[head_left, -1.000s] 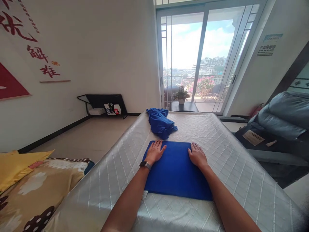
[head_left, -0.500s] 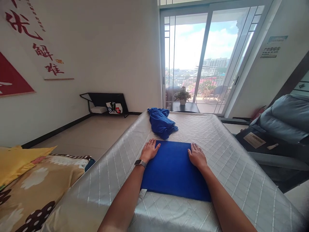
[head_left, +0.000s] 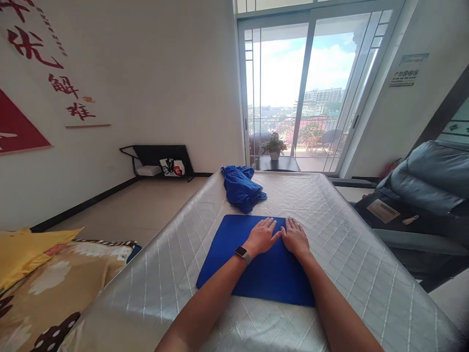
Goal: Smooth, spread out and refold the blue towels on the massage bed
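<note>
A blue folded cloth (head_left: 271, 278) lies flat on the silver quilted cover (head_left: 176, 259). My left hand (head_left: 262, 236), with a watch on its wrist, rests palm down on the cloth's upper middle, fingers stretched out. Beside it, my right hand (head_left: 295, 237) lies flat at the cloth's upper right edge, its thumb close to the left thumb. Neither hand grips anything. Beyond the folded cloth sits a crumpled blue cloth (head_left: 242, 188).
A patterned blanket (head_left: 69, 278) and yellow pillow (head_left: 25, 254) are at the left. To the right stands a dark armchair (head_left: 432, 176) with a bag on it. A potted plant (head_left: 274, 145) stands on a small table before the glass door.
My left hand has moved right, from the cloth's left edge to its middle near my right hand. The cloth's left side now reaches farther left, and the small white tag no longer shows.
</note>
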`<state>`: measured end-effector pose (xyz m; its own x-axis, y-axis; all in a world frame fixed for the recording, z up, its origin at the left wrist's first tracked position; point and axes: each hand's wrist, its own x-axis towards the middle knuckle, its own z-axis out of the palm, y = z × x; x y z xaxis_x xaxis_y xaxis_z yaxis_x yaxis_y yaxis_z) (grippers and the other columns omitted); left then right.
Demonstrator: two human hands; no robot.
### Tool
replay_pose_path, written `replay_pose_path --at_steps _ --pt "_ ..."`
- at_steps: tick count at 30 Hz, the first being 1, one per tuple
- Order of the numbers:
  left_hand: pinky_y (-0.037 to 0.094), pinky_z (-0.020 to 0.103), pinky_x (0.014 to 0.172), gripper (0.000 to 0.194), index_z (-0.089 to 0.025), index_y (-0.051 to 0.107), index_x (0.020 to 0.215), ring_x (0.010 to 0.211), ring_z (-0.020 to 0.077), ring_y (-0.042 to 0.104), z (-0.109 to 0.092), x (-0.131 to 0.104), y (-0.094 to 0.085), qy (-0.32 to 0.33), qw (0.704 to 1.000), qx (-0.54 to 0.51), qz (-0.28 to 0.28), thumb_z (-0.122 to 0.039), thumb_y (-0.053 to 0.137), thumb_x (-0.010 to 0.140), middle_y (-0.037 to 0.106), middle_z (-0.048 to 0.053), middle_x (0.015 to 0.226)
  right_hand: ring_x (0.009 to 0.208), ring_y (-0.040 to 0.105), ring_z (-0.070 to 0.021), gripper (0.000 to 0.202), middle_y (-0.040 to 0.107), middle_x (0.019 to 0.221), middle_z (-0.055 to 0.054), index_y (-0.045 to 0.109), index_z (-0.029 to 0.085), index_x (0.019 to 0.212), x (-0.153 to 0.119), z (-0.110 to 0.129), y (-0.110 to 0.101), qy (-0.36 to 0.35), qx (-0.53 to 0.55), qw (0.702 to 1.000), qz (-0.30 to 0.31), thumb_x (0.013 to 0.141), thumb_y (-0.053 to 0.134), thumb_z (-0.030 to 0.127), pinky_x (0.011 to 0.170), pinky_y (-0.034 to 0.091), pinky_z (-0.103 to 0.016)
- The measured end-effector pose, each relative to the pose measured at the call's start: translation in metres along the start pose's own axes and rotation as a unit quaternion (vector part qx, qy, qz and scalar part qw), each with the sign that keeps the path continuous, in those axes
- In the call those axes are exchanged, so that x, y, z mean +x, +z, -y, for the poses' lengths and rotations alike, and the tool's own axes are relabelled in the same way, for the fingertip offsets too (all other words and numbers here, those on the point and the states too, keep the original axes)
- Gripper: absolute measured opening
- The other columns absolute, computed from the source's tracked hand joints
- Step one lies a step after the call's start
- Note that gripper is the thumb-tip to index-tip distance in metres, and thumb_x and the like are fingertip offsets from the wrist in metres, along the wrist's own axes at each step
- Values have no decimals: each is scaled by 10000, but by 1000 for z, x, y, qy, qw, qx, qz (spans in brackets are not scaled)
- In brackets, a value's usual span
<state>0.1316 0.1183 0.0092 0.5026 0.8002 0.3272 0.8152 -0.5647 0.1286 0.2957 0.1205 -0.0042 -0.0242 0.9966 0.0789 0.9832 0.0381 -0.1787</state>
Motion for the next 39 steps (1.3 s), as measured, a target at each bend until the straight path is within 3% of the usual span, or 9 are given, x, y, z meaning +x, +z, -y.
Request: replay_pose_path --at_steps 4,8,11,18,22,39 --pt "271 411 1180 665 -129 440 1463 1436 234 351 -18 18 18 -21 999 -24 32 -537 136 1036 432 130 1525 1499 158 -207 630 232 1622 -89 261 56 1544 -1 -2 0 -11 -12 1000 2 999 164 357 1204 117 -368" --pt "212 428 1209 711 -128 399 1493 1466 232 287 -5 16 21 -57 997 -27 53 -574 110 1021 381 120 1556 1493 179 -211 635 249 1616 -93 264 49 1542 -1 0 -1 -4 -10 1000 -1 990 193 354 1203 117 -361" --pt "189 435 1216 730 -145 363 1515 1476 230 260 21 4 14 -80 995 -17 65 -608 115 1007 345 105 1575 1494 173 -216 651 246 1617 -95 256 50 1545 -1 2 -3 -2 0 1000 -2 989 202 386 1205 105 -367" --pt "174 452 1214 701 -118 319 1531 1481 259 239 104 -43 -12 -184 980 30 67 -571 163 1020 300 130 1590 1503 134 -196 655 207 1629 -76 233 65 1554 0 1 -3 9 9 1000 16 993 180 399 1209 86 -361" --pt "176 428 1210 755 -76 289 1535 1488 260 215 128 -60 -19 -223 972 30 71 -598 144 1010 261 150 1600 1501 144 -198 652 221 1626 -74 236 69 1553 0 1 -3 9 4 1000 17 996 179 402 1208 91 -357" --pt "181 435 1202 769 -84 306 1527 1488 275 214 129 -61 -16 -227 972 22 55 -619 152 995 259 164 1599 1502 140 -184 644 225 1626 -64 240 88 1555 3 -1 0 9 -23 1000 14 1005 180 417 1209 94 -350"
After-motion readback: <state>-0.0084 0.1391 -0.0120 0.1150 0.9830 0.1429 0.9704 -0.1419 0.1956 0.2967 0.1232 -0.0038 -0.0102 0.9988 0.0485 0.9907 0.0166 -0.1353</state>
